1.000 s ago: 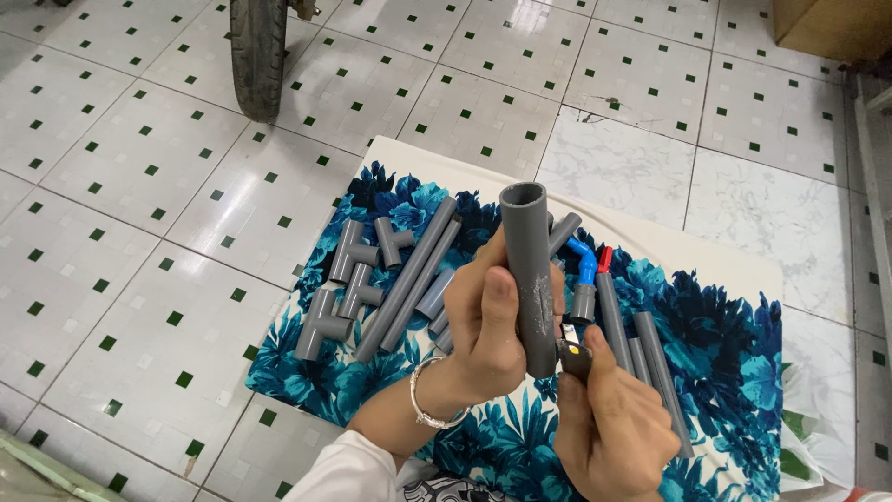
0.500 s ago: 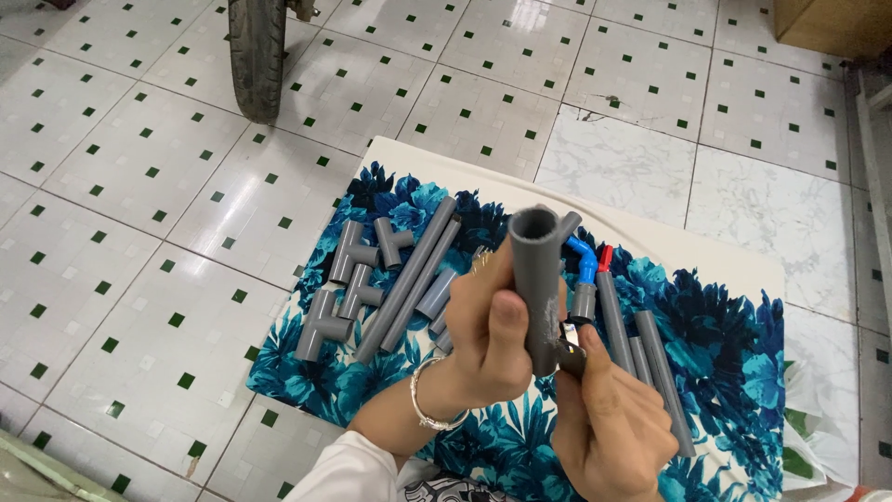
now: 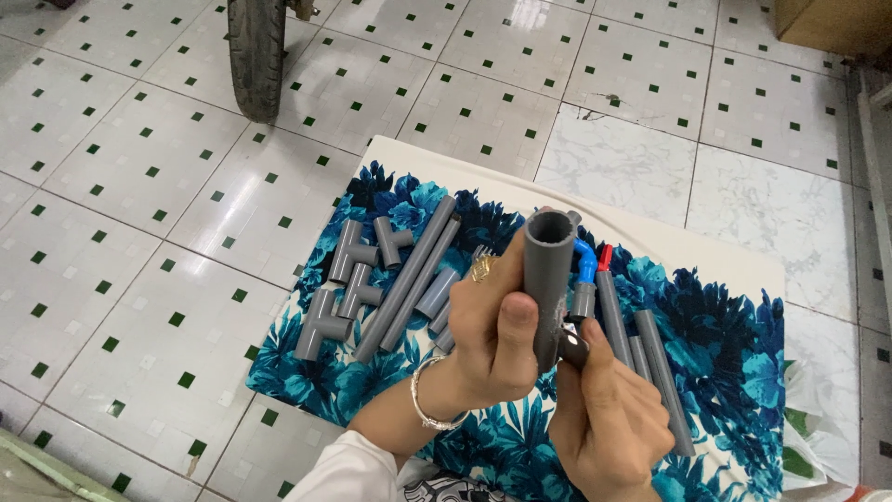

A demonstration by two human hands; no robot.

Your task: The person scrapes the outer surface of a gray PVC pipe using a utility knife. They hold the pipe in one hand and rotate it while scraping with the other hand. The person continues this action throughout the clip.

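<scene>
Left hand (image 3: pixel 497 321) grips upright grey pipe (image 3: pixel 546 279); right hand (image 3: pixel 609 423) below, probably touching.

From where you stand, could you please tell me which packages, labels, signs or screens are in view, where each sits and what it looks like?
No labels, signs or screens are in view.
Cardboard box: top right corner on the tiled floor, brown, only its lower edge visible.
Plastic bag or wrapper: right edge of the blue floral cloth, whitish with green, partly hidden.

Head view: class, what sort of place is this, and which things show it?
Probably a home floor or yard used for plumbing work: tiled floor, a tyre, and grey pipes on a flowered cloth.
</scene>
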